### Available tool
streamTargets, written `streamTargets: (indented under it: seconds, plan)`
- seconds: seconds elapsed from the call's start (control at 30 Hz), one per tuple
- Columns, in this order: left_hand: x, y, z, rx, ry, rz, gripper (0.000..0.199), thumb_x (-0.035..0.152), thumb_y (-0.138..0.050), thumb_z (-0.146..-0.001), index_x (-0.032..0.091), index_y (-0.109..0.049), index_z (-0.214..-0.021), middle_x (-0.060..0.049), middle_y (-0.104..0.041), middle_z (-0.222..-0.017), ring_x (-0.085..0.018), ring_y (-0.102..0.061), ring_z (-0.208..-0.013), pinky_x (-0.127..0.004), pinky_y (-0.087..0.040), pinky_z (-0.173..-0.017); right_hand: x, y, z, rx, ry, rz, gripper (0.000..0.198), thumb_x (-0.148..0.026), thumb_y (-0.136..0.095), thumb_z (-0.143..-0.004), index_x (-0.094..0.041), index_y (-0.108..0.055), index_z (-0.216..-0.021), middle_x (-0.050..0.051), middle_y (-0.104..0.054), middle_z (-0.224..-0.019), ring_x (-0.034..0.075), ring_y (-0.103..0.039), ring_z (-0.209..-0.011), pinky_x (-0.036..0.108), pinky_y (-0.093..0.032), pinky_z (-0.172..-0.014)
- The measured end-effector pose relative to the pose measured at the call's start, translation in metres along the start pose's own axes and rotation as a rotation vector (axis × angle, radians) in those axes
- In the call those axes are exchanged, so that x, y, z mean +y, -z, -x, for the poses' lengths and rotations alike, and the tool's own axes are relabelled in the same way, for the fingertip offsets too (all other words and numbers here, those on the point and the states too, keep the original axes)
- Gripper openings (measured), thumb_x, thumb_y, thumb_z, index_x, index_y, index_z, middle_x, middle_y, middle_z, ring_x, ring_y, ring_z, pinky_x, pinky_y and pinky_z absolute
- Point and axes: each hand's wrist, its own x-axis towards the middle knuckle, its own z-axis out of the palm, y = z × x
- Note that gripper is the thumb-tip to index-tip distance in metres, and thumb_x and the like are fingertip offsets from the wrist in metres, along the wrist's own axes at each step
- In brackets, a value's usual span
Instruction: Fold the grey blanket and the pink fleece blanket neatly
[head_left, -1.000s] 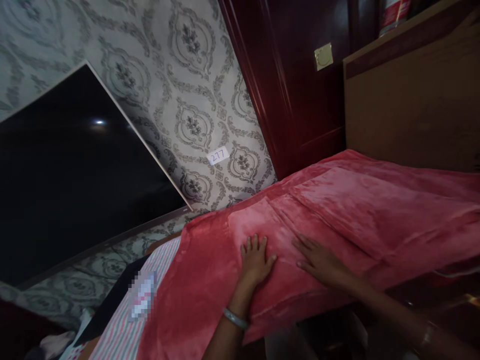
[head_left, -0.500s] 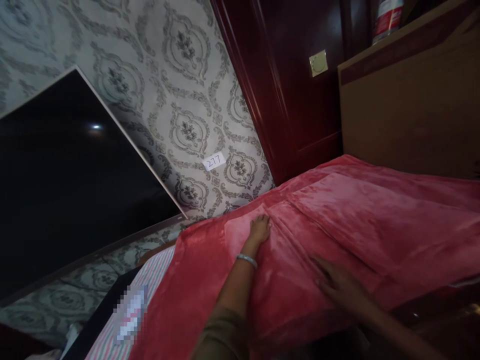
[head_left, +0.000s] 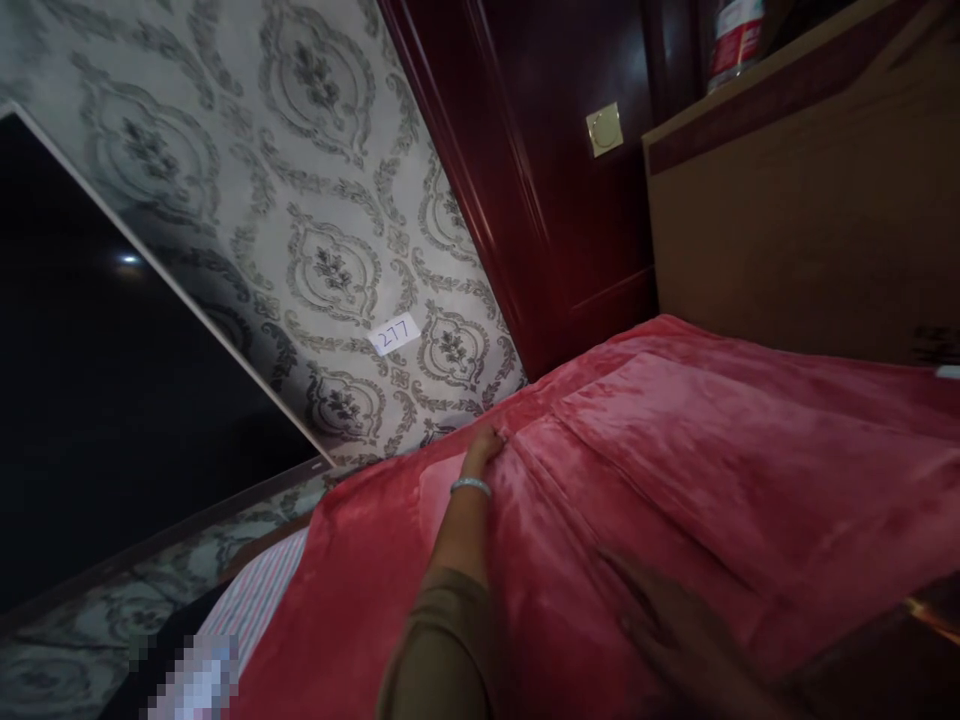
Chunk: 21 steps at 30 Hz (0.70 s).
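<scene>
blanket (head_left: pixel 720 440), red, lies spread beside the patterned wall (head_left: pixel 334 270). left hand (head_left: pixel 487 443) is on the blanket's far side, fingers curled, pinch cannot be told; right hand (head_left: pixel 667 615), shadowed, is nearer, thumb apart from fingers.

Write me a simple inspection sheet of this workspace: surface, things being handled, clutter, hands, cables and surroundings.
Surface: striped cloth at the left, partly covered by a red plush blanket.
Things being handled: the blanket, spread out with long creases.
Clutter: a pixelated item, unidentifiable; a red-labelled bottle at the cardboard box's top edge.
Hands: left hand on the blanket, fingers mostly hidden; right hand dim, fingers extended, contact unclear.
Cables: nothing seen.
Surroundings: patterned wallpaper, paper label reading 277, flat screen, dark red panelling, gold-coloured wall plate.
</scene>
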Motion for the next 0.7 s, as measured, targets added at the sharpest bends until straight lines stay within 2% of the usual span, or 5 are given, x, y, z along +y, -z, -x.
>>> streamTargets:
  seconds: [0.13,0.3,0.43,0.57,0.7]
  plan:
    - [0.0,0.002,-0.013,-0.063,0.018,0.013,0.04,0.04,-0.065,-0.096,0.017,-0.061,-0.129,-0.009,-0.063,-0.129,-0.025,-0.065,-0.11,-0.046,-0.058,-0.092,-0.008,0.003,0.0,-0.02,-0.024,-0.07,0.059,-0.04,-0.048,-0.087,-0.026,-0.062,-0.143,0.007,-0.064,-0.137,0.029,-0.063,-0.124,0.047,-0.053,-0.106]
    - [0.01,-0.003,-0.019,0.016,-0.042,0.016,0.03,0.034,-0.064,-0.097,0.015,-0.065,-0.119,-0.009,-0.068,-0.12,-0.022,-0.066,-0.105,-0.042,-0.057,-0.092,-0.013,0.018,0.001,-0.022,-0.075,-0.207,0.06,-0.043,-0.045,-0.089,-0.02,-0.062,-0.141,0.009,-0.061,-0.142,0.024,-0.059,-0.13,0.041,-0.049,-0.11]
    - [0.023,-0.015,-0.017,0.106,-0.099,-0.014,0.015,0.015,-0.058,-0.095,0.012,-0.069,-0.104,-0.012,-0.074,-0.111,-0.022,-0.066,-0.106,-0.033,-0.05,-0.096,-0.007,0.032,0.001,0.019,-0.063,-0.151,0.054,-0.044,-0.045,-0.089,-0.022,-0.07,-0.132,0.01,-0.067,-0.133,0.025,-0.064,-0.123,0.044,-0.052,-0.107]
    - [0.029,-0.025,-0.014,0.137,-0.132,-0.054,0.02,0.015,-0.055,-0.095,0.015,-0.069,-0.109,-0.013,-0.074,-0.119,-0.022,-0.066,-0.112,-0.031,-0.048,-0.097,-0.002,0.037,-0.001,0.011,-0.031,-0.065,0.053,-0.043,-0.045,-0.09,-0.023,-0.071,-0.131,0.01,-0.065,-0.134,0.027,-0.064,-0.123,0.047,-0.053,-0.105]
    - [0.027,-0.029,-0.014,0.088,-0.118,-0.096,0.016,0.016,-0.059,-0.092,0.016,-0.072,-0.102,-0.012,-0.077,-0.11,-0.022,-0.069,-0.105,-0.031,-0.051,-0.094,-0.001,0.035,-0.001,0.018,0.001,-0.004,0.051,-0.04,-0.044,-0.091,-0.022,-0.07,-0.131,0.01,-0.066,-0.134,0.027,-0.065,-0.122,0.046,-0.054,-0.104]
